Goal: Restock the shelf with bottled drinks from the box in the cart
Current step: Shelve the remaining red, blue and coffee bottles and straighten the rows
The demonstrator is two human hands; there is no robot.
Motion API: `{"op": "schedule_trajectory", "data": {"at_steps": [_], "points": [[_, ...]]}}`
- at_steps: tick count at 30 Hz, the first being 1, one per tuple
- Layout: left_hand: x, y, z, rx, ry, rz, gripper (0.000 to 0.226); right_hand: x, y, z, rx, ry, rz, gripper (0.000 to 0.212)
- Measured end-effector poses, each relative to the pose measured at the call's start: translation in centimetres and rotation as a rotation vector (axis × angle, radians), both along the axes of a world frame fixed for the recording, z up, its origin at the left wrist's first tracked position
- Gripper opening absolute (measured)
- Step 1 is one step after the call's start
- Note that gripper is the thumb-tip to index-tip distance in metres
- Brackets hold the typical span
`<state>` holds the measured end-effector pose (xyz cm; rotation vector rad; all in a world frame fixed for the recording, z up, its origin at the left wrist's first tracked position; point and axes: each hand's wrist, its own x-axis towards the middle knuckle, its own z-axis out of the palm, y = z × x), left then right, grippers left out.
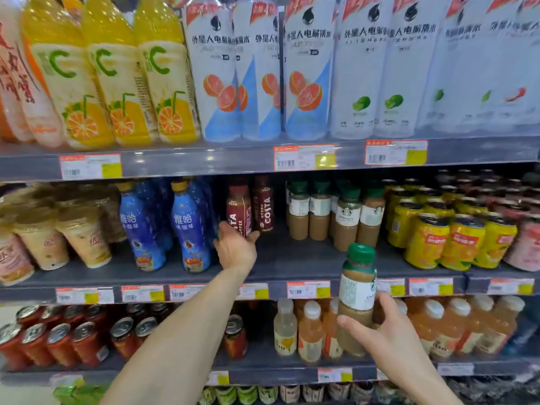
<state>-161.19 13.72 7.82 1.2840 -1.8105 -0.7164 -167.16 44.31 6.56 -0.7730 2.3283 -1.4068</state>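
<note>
Right grip is clamped on a coffee bottle, held upright before the front edge of the middle shelf, presumably for setting among its like. Left grip is curled round a Costa bottle farther back, probably to straighten it.

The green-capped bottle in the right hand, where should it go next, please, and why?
Probably up onto the middle shelf, into the bare spot before the matching bottles. The right hand holds the green-capped bottle just below it; the left hand holds a brown bottle.
</note>
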Motion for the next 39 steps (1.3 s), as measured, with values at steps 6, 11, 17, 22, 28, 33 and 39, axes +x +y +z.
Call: {"op": "schedule_trajectory", "data": {"at_steps": [6,11,17,22,28,33,39], "points": [[-0.5,-0.3,-1.7,-0.059,-0.146,0.035,0.085,-0.7,-2.4,0.2,-0.068,-0.025,0.024,0.053],[0.3,-0.7,-1.9,0.051,-0.164,-0.026,0.075,-0.7,-3.1,-0.2,-0.073,-0.028,0.028,0.055],[0.8,-1.7,-2.1,0.055,-0.164,-0.089,0.054,-0.2,-3.5,0.0,-0.046,-0.038,0.027,0.05],[0.7,-2.4,-1.7,0.012,-0.189,-0.092,0.056,-0.2,-4.2,0.4,-0.046,-0.025,0.027,0.046],[0.3,-2.8,-1.7,0.018,-0.277,-0.077,0.058,-0.3,-4.7,0.6,-0.055,-0.016,0.014,0.045],[0.3,-2.5,-2.2,-0.002,-0.236,-0.076,0.052,-0.4,-6.3,1.4,-0.079,0.051,-0.014,0.05],[0.3,-2.4,-2.3,-0.01,-0.257,-0.061,0.048,-2.1,-11.5,3.5,-0.179,0.122,-0.066,0.054]]}}
